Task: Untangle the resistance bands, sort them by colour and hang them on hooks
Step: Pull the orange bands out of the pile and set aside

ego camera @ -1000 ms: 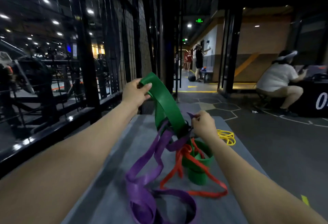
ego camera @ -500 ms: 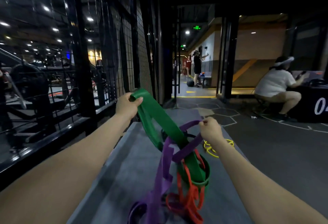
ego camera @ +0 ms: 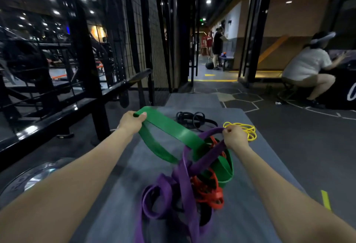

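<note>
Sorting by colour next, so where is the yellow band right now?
The yellow band lies on the grey mat, far right in the head view, just beyond the right hand and right of the black bands.

grey mat [ego camera: 123, 194] | black mesh fence [ego camera: 152, 36] | seated person [ego camera: 306, 69] | weight plate [ego camera: 36, 177]

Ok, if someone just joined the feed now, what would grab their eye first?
Probably the wide green band, stretched up from the tangle by the left hand. Next, the purple band, which the right hand pinches where it loops around the green. Below them a red band lies knotted into the pile on the grey mat.
</note>
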`<move>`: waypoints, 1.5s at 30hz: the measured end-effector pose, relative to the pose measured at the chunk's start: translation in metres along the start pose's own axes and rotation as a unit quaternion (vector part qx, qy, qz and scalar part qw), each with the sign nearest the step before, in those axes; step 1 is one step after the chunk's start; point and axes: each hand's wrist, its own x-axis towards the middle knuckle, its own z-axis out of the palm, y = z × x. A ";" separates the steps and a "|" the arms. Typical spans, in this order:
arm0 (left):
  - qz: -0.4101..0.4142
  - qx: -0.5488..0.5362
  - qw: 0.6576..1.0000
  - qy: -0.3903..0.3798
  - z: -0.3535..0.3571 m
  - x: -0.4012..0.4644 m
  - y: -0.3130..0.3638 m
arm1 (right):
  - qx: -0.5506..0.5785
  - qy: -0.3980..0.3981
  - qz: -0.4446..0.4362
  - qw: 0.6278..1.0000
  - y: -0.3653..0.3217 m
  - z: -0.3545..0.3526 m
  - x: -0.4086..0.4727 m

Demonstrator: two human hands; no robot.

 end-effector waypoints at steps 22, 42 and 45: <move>0.065 0.315 0.916 -0.240 0.135 -0.071 -0.051 | 0.079 -0.002 -0.020 0.997 0.050 0.000 0.006; 0.212 0.167 0.958 -0.102 0.057 -0.004 0.024 | 0.030 -0.075 -0.176 0.981 0.001 0.025 -0.013; 0.237 0.148 0.956 -0.090 0.047 0.003 0.038 | -0.025 -0.078 -0.194 0.978 -0.006 0.026 -0.016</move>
